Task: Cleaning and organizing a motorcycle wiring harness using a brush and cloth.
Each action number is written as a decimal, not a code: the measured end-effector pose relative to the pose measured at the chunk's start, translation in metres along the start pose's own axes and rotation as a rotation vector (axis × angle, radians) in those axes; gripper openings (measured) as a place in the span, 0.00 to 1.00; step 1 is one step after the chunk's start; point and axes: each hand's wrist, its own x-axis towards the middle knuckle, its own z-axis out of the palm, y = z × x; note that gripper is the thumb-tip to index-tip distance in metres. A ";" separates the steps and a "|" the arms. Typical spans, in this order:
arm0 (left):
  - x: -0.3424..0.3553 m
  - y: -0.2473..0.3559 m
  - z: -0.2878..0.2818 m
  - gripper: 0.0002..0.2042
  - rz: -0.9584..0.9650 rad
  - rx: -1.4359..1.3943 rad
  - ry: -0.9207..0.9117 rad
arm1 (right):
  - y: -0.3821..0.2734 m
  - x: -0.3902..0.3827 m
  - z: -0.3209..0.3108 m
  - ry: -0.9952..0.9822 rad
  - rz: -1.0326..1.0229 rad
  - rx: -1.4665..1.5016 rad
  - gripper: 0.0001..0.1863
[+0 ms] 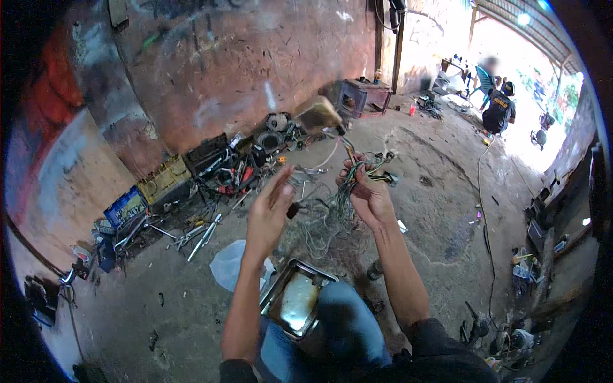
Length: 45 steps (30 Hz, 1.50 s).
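My right hand point(367, 188) grips a tangled wiring harness point(345, 210) with green, yellow and dark wires and several connectors; thin wires dangle below it. A blurred tan box-like object point(318, 113) is above my hands at the top of the bundle; I cannot tell whether it is joined to the wires. My left hand point(273, 207) is raised just left of the bundle, its fingers stretched out, beside a dark connector point(294, 210). Below, a metal tray point(297, 300) lies by my jeans-covered knee, with a whitish sheet point(227, 268) to its left.
Tools point(203, 236), open toolboxes point(163, 179) and parts lie along the stained wall at left. A small cabinet point(367, 96) stands at the back. A cable point(485, 223) runs along the right floor, near clutter. A crouching person point(498, 112) and a seated person point(488, 76) are near the bright opening.
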 end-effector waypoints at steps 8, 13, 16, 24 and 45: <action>0.115 0.040 0.033 0.32 -0.208 -0.406 -0.555 | -0.029 0.020 0.038 -0.149 0.329 -0.687 0.20; 0.111 0.044 0.030 0.33 -0.120 -0.476 -0.442 | -0.071 0.027 0.048 -0.108 0.381 -1.208 0.21; 0.104 0.044 0.031 0.31 -0.016 -0.487 -0.393 | -0.066 0.030 0.054 0.035 0.061 -0.359 0.15; 0.100 0.040 0.041 0.20 -0.156 -1.120 -0.024 | -0.049 0.041 0.070 0.006 0.158 0.263 0.11; 0.060 0.074 0.018 0.21 -0.077 -0.979 0.043 | -0.042 0.023 0.107 -0.188 0.088 -0.077 0.23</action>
